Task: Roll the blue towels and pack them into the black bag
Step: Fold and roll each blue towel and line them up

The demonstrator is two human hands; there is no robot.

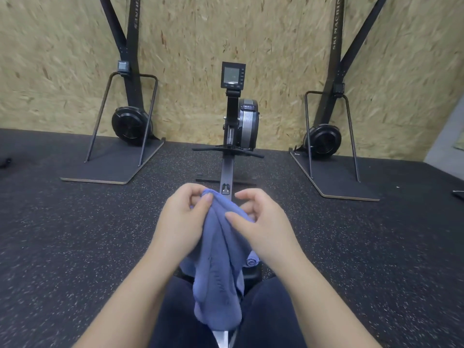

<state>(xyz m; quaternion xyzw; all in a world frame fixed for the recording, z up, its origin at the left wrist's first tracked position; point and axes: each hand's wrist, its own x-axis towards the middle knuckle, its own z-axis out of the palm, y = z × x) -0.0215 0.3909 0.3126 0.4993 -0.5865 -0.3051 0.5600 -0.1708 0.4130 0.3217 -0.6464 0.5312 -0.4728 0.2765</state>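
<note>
Both hands (184,217) (261,222) on blue towel (218,267), mid-air

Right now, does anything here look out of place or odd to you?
Nothing looks damaged. The blue towel hangs unrolled from both hands, left hand and right hand, and no black bag is in view.
</note>
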